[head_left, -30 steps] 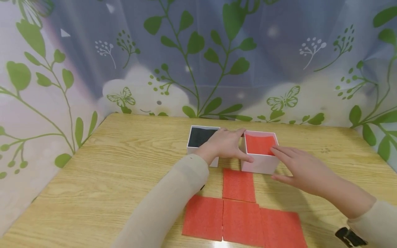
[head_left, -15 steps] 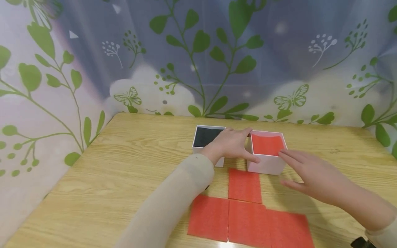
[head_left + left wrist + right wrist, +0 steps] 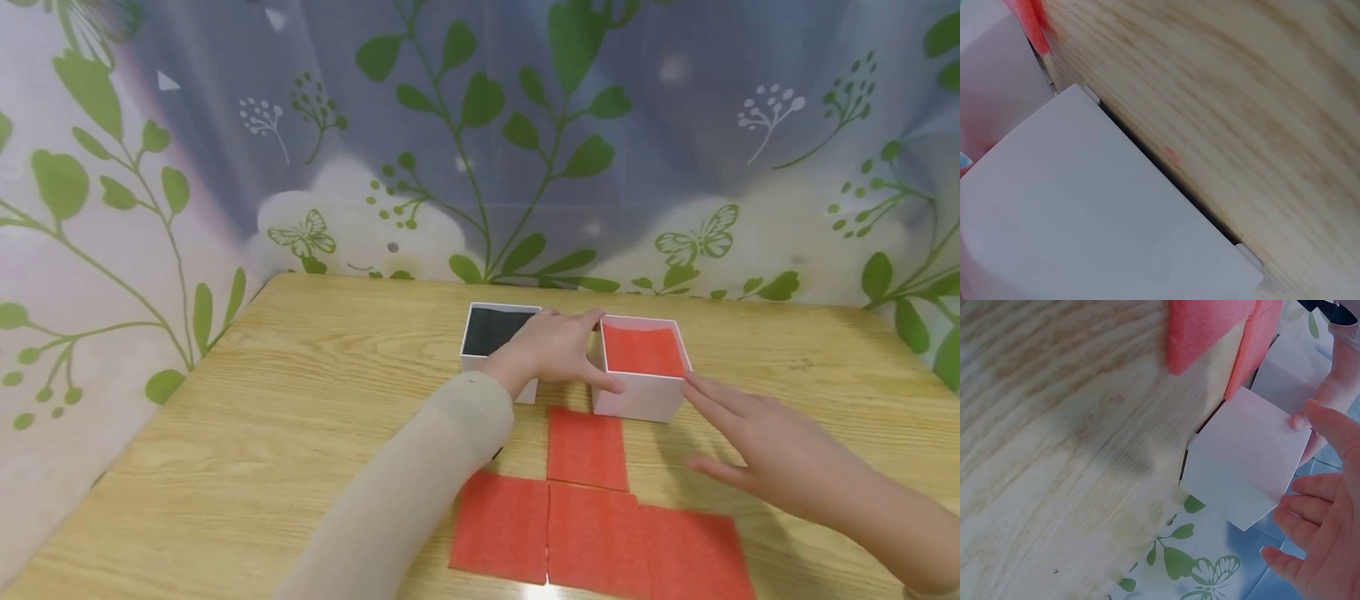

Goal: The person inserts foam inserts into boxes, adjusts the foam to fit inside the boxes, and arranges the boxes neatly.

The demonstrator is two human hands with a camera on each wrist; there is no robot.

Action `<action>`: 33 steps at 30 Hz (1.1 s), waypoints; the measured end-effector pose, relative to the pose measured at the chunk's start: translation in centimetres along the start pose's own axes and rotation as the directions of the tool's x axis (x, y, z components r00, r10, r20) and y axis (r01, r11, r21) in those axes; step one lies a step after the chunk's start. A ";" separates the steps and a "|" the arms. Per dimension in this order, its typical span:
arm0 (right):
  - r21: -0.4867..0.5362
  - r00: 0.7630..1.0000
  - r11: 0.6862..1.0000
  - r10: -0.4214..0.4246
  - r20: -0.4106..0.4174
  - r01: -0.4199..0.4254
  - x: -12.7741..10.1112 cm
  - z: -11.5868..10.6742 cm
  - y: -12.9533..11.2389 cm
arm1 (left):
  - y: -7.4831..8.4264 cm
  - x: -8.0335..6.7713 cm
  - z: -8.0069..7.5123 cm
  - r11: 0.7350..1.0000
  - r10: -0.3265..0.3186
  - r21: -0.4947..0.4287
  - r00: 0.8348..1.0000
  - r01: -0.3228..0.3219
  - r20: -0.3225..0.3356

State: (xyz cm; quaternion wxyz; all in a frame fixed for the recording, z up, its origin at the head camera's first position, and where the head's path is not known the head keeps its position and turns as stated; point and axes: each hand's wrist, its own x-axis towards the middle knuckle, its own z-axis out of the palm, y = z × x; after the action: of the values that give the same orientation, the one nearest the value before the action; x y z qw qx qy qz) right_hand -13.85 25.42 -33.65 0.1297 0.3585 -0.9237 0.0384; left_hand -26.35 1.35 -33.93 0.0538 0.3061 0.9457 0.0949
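A white open-topped box (image 3: pixel 637 398) with red felt-like squares (image 3: pixel 642 350) inside stands right of centre on the table. My left hand (image 3: pixel 558 346) holds its left side, thumb on the front wall and fingers at the back left corner. My right hand (image 3: pixel 772 429) is at its right side, fingers extended; the fingertips are at the front right corner, touching or very close. In the right wrist view, the left thumb presses the box wall (image 3: pixel 1247 437) and the right hand (image 3: pixel 1322 531) is spread beside it.
Just left is another white box (image 3: pixel 528 392) with black sheets (image 3: pixel 495 332), partly behind my left hand. Several red squares lie in front: one (image 3: pixel 587 450) nearest the boxes, others (image 3: pixel 592 537) in a row. A patterned curtain (image 3: pixel 420 208) hangs behind the wooden table (image 3: pixel 262 400).
My right fingertips have moved from over the box's right rim to its outer right corner, and the hand has drawn slightly away. The left hand keeps its hold. The head view shifts slightly.
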 end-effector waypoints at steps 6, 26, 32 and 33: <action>-0.007 1.000 1.000 0.006 0.013 -0.006 -0.3 0.0 -0.1 | 0.0 -0.1 -0.1 1.000 0.002 -0.005 1.000 -0.002 -0.002; -0.002 1.000 1.000 -0.005 0.014 0.005 -1.5 0.9 -0.9 | -0.1 0.0 0.2 1.000 0.010 0.000 1.000 -0.010 -0.003; -0.007 0.999 0.999 -0.046 -0.016 0.046 -1.8 1.3 -1.3 | -0.1 -0.1 0.0 1.000 -0.002 0.013 1.000 0.002 0.002; -0.010 0.999 0.999 -0.047 -0.017 0.047 -1.9 1.4 -1.4 | -0.1 -0.1 0.0 1.000 -0.003 0.012 1.000 0.003 0.002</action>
State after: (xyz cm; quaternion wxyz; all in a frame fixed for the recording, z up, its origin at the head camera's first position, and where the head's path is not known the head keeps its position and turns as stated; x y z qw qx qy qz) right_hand -11.89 25.35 -35.52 0.1400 0.3790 -0.9141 0.0340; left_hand -26.31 1.26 -33.97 0.0529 0.3050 0.9467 0.0887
